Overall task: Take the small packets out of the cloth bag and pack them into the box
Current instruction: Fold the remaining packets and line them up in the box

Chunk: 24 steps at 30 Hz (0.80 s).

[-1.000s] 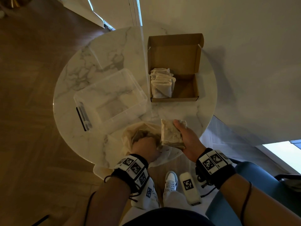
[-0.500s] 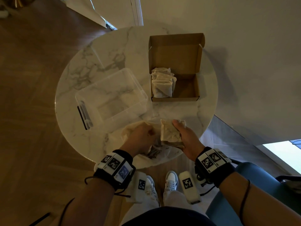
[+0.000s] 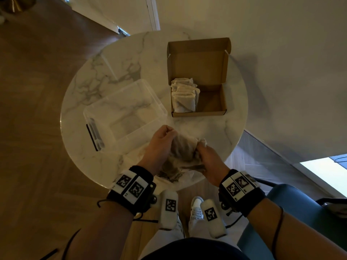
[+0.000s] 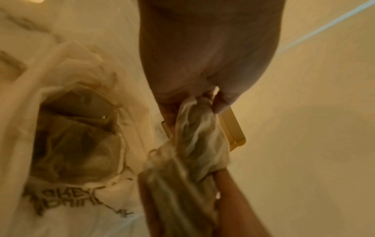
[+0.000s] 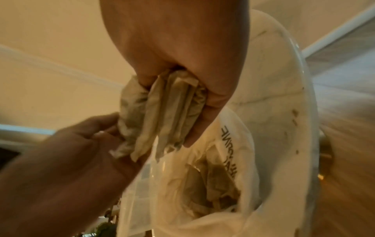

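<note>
Packets (image 3: 185, 150), a crumpled bunch of them, are held up between both hands just above the cloth bag (image 3: 176, 176), which lies open on the near edge of the round marble desk (image 3: 216, 132). The right hand (image 3: 209, 158) has its fingers curled tight around one end of the bunch; the right wrist view shows several flat packets (image 5: 172, 110) squeezed side by side in that fist. The left hand (image 3: 160, 142) pinches the other end, thumb and fingertips closed on the gathered paper (image 4: 199, 128), with its wrist raised and knuckles pointing away from the body. Under the hands the bag's mouth gapes, more packets (image 4: 79, 136) showing inside and dark printed lettering on its cloth. Farther back on the desk stands the cardboard box (image 3: 199, 113), lid upright, a row of packets (image 3: 184, 96) filling its left part. A clear plastic tub (image 3: 124, 117) sits to the left of the box.
</note>
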Available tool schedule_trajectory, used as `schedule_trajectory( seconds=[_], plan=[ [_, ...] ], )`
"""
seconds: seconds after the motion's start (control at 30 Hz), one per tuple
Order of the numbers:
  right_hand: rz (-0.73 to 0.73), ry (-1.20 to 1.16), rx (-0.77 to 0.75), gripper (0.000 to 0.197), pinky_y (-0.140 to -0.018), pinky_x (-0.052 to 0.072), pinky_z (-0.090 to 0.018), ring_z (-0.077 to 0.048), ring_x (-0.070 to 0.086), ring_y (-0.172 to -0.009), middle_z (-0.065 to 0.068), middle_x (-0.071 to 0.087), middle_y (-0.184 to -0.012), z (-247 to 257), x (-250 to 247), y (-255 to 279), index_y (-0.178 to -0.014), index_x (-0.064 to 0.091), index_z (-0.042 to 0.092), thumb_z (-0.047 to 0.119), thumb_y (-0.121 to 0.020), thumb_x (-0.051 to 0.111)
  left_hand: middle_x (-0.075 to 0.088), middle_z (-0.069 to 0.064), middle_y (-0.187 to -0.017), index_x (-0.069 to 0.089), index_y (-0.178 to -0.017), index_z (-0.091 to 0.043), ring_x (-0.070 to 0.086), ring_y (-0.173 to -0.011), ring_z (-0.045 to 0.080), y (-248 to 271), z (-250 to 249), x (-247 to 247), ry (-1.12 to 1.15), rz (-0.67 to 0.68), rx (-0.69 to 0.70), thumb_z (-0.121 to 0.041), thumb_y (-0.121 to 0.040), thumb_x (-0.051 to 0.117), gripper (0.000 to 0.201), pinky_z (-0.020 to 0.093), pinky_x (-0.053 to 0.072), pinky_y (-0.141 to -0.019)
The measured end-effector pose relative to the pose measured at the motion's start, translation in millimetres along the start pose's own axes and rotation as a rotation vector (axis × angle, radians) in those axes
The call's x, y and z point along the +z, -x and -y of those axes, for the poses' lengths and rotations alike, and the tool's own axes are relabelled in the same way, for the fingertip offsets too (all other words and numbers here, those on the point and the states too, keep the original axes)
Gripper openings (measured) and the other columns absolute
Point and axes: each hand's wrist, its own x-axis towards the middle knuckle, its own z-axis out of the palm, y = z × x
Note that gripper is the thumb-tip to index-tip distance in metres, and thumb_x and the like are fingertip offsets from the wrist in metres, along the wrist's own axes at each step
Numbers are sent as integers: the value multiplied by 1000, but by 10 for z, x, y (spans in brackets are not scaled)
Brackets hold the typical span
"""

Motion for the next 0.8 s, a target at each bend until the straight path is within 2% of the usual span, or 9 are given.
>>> schedule_trajectory(
  seconds=[0.07, 0.13, 0.23, 0.33, 0.4, 0.5, 0.6, 0.67, 0.8],
  plan=[
    [96, -117, 20, 37, -62, 57, -31, -25, 72, -77, -14, 72, -97, -11, 1, 10, -111, 64, 8, 35, -100, 41, 59, 3, -83, 57, -87, -15, 57, -81, 19, 12, 54, 9, -140, 13, -25, -32, -96, 52, 20, 37, 47, -76],
    [90, -142, 20, 36, -62, 58, -31, -25, 73, -78, -11, 74, -93, -16, 3, 1, -107, 65, 13, 39, -98, 42, 65, 6, -94, 59, -100, -15, 62, -88, 24, 13, 101, -26, -214, 43, -87, -36, -94, 56, 22, 40, 52, -79],
    [-5, -81, 24, 37, -71, 55, -34, -20, 68, -86, -3, 69, -97, -6, 28, -27, -109, 61, 14, 46, -93, 52, 63, 10, -84, 61, -97, -10, 58, -70, 23, 15, 109, -141, -365, 55, -105, -25, -95, 57, 16, 34, 47, -61],
    [-21, -62, 22, 38, -74, 55, -35, -19, 65, -101, -3, 67, -98, -16, 43, -55, -110, 61, 15, 47, -90, 56, 49, 0, -62, 55, -72, -14, 45, -57, 16, 3, 40, -242, -484, -16, 103, -21, -95, 57, 25, 23, 36, -56],
    [-21, -63, 24, 42, -74, 55, -35, -19, 63, -103, -3, 67, -100, -7, 53, -45, -114, 61, 14, 49, -91, 54, 45, -2, -59, 49, -67, -14, 40, -55, 12, -1, -41, -268, -592, -63, 256, -21, -95, 56, 30, 18, 31, -49],
    [3, -81, 31, 45, -74, 55, -34, -17, 65, -101, -2, 67, -98, 9, 75, -36, -115, 61, 15, 51, -91, 53, 47, -2, -65, 50, -68, -15, 42, -60, 10, -3, -138, -295, -635, -93, 385, -18, -94, 56, 26, 17, 29, -52],
    [70, -81, 21, 30, -74, 54, -33, -16, 67, -92, 0, 68, -100, 39, 95, -11, -104, 61, 22, 47, -92, 54, 53, -6, -72, 56, -77, -20, 47, -65, 3, 26, -248, -324, -513, 71, 419, -17, -94, 56, 16, 15, 34, -57],
    [85, -78, 6, 14, -77, 54, -34, -19, 65, -101, -7, 67, -110, 68, 115, 1, -100, 61, 22, 34, -94, 55, 52, -9, -68, 56, -76, -23, 45, -61, 0, 51, -317, -358, -451, 223, 403, -15, -94, 56, 20, 14, 35, -58],
    [30, -67, 53, 29, -89, 49, -43, -41, 53, -120, -23, 57, -129, 89, 119, 2, -123, 54, 2, 11, -98, 43, 57, 1, -74, 61, -82, -14, 52, -69, 8, 50, -375, -394, -406, 372, 342, -11, -96, 54, 16, 25, 41, -66]
  ],
)
